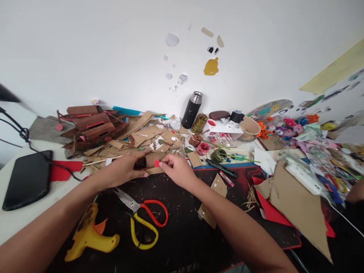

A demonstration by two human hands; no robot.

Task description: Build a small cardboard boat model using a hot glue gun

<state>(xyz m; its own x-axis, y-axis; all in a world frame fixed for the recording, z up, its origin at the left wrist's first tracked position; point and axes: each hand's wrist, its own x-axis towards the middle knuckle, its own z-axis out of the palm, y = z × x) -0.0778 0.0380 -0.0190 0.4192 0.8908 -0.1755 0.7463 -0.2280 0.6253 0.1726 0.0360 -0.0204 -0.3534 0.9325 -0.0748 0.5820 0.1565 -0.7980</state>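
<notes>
My left hand (132, 167) curves its fingers and thumb around a small brown cardboard piece (152, 158) with a dark painted part, at the front of a heap of scraps. Pinched between my right thumb and fingers is a small round red piece (157, 163), touching or very close to the cardboard's right side; my right hand (174, 168) is closed. Below the hands lie scissors (139, 206) with one red and one yellow handle. A yellow glue gun (92, 237) rests to their left.
Behind the hands spread cardboard scraps (142, 134), with a brown model boat (93, 127) at left. Paint jars (203, 148) and a black flask (192, 110) stand at the back. A phone (28, 178) lies left; a cardboard sheet (298, 204) and another person's hand (355, 191) are at right.
</notes>
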